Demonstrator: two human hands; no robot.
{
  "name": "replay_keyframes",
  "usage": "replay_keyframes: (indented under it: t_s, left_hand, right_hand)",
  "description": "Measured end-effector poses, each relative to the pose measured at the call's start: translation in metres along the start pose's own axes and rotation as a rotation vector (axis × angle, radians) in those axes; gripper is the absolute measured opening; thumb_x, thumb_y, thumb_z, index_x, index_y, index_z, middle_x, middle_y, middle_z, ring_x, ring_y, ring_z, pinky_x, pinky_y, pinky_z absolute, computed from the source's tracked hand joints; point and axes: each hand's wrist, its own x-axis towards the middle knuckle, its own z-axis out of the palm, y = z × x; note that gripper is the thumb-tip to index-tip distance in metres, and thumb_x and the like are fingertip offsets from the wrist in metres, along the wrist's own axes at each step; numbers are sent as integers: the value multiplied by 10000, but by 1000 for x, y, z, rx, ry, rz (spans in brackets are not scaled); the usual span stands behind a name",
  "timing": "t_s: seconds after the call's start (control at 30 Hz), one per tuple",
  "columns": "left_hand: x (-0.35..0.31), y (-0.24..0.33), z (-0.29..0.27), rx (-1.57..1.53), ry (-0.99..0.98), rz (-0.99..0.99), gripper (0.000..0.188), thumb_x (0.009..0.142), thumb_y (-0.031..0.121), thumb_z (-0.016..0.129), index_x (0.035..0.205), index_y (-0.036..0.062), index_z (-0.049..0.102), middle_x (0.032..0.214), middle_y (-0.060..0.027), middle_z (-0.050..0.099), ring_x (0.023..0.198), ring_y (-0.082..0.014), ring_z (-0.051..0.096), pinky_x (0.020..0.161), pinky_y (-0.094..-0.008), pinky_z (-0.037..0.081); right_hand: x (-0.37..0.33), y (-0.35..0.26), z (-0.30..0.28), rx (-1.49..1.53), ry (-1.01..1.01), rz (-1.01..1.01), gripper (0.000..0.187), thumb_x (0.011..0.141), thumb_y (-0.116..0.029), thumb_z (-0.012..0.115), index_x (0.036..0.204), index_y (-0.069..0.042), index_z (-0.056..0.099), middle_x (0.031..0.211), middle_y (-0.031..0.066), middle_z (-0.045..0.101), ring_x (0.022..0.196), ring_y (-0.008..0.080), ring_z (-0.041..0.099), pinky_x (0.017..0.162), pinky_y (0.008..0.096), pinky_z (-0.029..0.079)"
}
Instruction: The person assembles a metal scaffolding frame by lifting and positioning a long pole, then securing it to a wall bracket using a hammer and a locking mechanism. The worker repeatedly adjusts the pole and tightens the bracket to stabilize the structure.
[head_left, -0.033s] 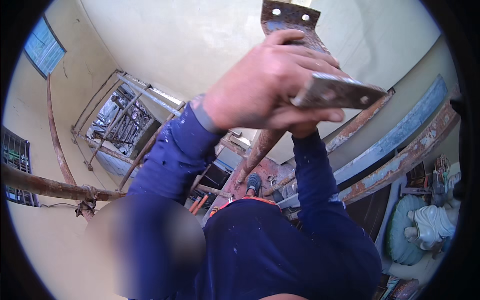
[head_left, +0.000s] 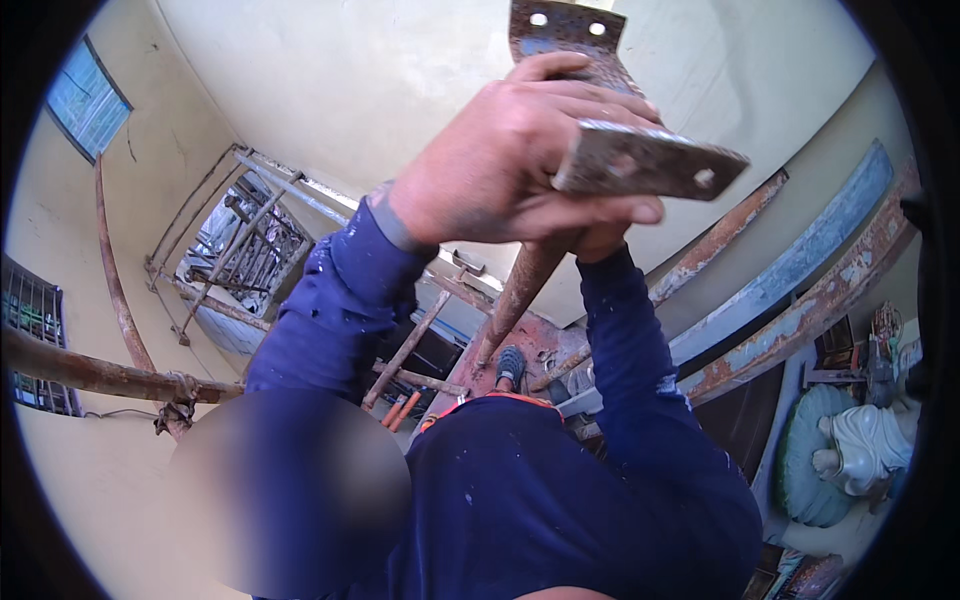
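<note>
A rusty U-shaped metal bracket (head_left: 655,165), with holes in its two raised end plates, stands high in front of me. My left hand (head_left: 490,160) is closed around its middle, between the plates, with the thumb lying below the nearer plate. Beneath the hands a rusty round pole (head_left: 527,290) slants down to the floor; where it meets the bracket is covered by my fingers. Just behind the left hand shows a part of my right hand (head_left: 602,242), close against the top of the pole. Its fingers are mostly hidden, so its grip cannot be made out.
Rusty scaffold pipes (head_left: 110,378) cross at the left, tied at a joint. Peeling metal beams (head_left: 800,330) curve along the right, above a white statue (head_left: 870,450). My shoe (head_left: 510,368) stands on a reddish platform (head_left: 470,385) below. A pale wall (head_left: 400,70) rises ahead.
My left hand and the bracket have shifted a little left and upward in the picture. The right hand has moved slightly with them, and the left hand keeps its hold.
</note>
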Motion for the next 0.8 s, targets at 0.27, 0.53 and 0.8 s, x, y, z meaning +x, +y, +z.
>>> replay_keyframes:
  t_s: [0.27, 0.53, 0.8]
  left_hand:
    - [-18, -17, -28, -62, 48, -194, 334, 877, 239, 798, 1146, 53, 731, 1116, -121, 751, 1112, -254, 693, 1207, -490, 293]
    - [-4, 5, -33, -123, -191, -192, 375, 879, 334, 776, 1179, 109, 760, 1256, -130, 712, 1272, -285, 623, 1220, -540, 244]
    - [11, 27, -24, 16, -245, -197, 611, 918, 564, 653, 1193, 24, 729, 1213, -107, 737, 1291, -287, 609, 1186, -523, 296]
  right_hand:
    - [34, 42, 7, 235, 135, 106, 689, 1049, -626, 326, 1305, -28, 552, 1004, 160, 714, 751, 275, 708, 656, 392, 592]
    - [19, 7, 17, 202, 86, 271, 666, 1054, -564, 365, 1347, 26, 463, 1053, 210, 680, 897, 296, 696, 792, 417, 579]
    - [-13, 43, 43, -739, 266, -378, 623, 976, -388, 672, 1452, -42, 466, 1288, 156, 607, 1122, 209, 646, 918, 334, 562]
